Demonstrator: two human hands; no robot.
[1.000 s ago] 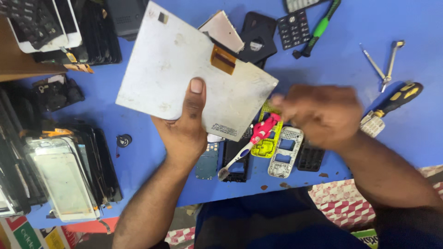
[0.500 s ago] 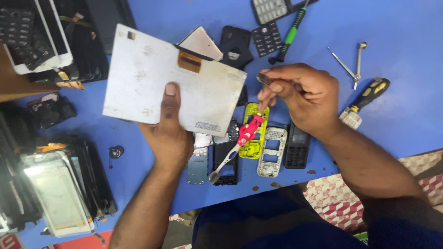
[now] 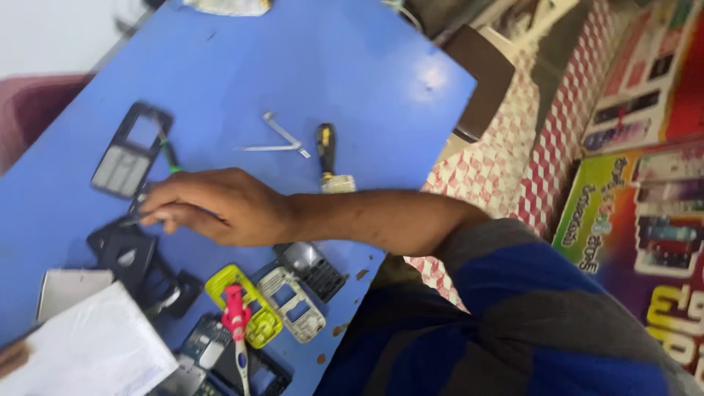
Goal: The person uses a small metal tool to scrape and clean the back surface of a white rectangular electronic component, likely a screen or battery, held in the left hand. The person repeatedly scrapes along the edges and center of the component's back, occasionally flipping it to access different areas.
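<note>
From the head view, my right hand (image 3: 216, 205) reaches toward the left of the frame over the blue table (image 3: 330, 66), fingers pressed together and pinching a thin metal tool (image 3: 136, 218). Its long axis runs nearly level, tip pointing to the left edge, just above a black phone cover (image 3: 125, 257). A black phone frame (image 3: 130, 150) lies at upper left. At the lower left corner a sliver of my left hand (image 3: 13, 358) touches the white panel (image 3: 95, 352); I cannot tell its grip.

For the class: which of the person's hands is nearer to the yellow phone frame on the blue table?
Right. The right hand hovers just above-left of the yellow phone frame; the left hand is almost out of view at the lower-left edge, under the white panel.
</note>
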